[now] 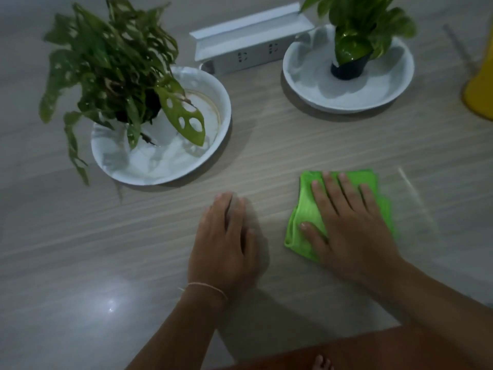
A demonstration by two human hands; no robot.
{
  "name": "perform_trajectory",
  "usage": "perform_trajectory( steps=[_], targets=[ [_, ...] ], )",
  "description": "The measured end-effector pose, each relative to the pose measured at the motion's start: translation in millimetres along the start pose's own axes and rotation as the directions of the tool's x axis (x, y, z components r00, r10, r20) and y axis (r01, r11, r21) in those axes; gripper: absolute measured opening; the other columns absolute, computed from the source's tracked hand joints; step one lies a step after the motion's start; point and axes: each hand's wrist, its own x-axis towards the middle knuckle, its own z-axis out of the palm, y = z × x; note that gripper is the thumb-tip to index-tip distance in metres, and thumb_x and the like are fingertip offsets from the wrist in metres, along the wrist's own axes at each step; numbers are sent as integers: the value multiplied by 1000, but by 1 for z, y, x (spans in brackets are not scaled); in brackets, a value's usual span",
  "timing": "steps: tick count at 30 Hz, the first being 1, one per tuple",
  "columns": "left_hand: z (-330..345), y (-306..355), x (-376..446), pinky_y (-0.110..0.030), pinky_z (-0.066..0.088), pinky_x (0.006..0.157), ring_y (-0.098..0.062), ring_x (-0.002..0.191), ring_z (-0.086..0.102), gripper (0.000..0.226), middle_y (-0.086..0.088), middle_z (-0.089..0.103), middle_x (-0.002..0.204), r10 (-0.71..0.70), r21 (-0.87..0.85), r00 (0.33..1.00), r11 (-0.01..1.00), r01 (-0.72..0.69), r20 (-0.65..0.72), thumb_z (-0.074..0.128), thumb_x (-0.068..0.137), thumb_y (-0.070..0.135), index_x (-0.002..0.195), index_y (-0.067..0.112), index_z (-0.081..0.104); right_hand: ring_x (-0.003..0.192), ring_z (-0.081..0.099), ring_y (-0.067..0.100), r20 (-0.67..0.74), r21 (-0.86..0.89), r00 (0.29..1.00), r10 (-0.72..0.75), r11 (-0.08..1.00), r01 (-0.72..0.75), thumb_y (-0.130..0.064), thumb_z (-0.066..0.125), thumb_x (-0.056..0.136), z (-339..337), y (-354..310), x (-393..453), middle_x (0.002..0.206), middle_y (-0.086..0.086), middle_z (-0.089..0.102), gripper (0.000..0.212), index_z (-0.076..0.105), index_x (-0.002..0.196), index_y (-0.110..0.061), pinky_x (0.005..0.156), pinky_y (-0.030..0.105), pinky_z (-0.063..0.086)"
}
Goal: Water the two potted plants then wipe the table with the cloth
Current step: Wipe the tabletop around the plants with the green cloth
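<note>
Right hand (354,222) lay flat with fingers straight on green cloth (306,209), grip open and only pressing, cloth on tabletop (266,145) near front edge, left hand (226,241) flat on tabletop beside it, holding nothing, two plants (114,70) (357,30) in white dishes behind.

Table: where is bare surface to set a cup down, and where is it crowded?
Bare table lies left of the left hand, below the left plant's dish. A smaller patch lies between the two dishes, above the green cloth under the right hand. Crowded: the far edge, where the socket strip sits between the left dish and the right dish.
</note>
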Motion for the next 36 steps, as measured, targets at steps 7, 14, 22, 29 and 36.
perform_trajectory(
  steps=[7,14,22,29,36],
  targets=[
    [3,-1,0,-45,32,116,-28,145,34,60,-15,43,151,-19,-49,999,999,17,-44,60,87,27,141,5,51,155,19,32,46,82,995,-86,993,82,-69,21,92,4,-40,155,168,9,23,84,26,160,-19,125,56,13],
    [5,-4,-1,-45,34,115,-23,147,32,61,-10,41,153,-7,-68,999,998,4,-46,63,86,29,142,10,52,157,7,29,98,75,994,-41,997,33,-70,14,96,0,-50,270,171,6,9,81,10,162,-22,126,54,6],
    [5,-2,0,-43,32,117,-23,146,34,59,-10,44,151,-16,-66,999,998,14,-31,59,87,34,141,11,53,157,11,28,74,85,997,-30,996,24,-68,17,95,-2,-44,205,171,6,14,80,16,162,-23,126,52,7],
    [9,-6,-1,-45,32,116,-27,144,35,60,-12,44,151,0,-57,998,998,-3,-61,52,87,38,141,11,53,155,24,27,8,61,1000,19,998,-20,-70,30,93,0,10,56,167,4,27,78,33,158,-27,125,49,18],
    [10,-4,-2,-48,31,116,-29,143,37,61,-13,44,151,-9,-50,997,999,6,-77,50,88,39,140,8,54,150,30,37,-13,10,971,237,972,-237,-71,26,92,-11,129,37,165,13,31,82,34,157,-22,122,55,24]
  ],
)
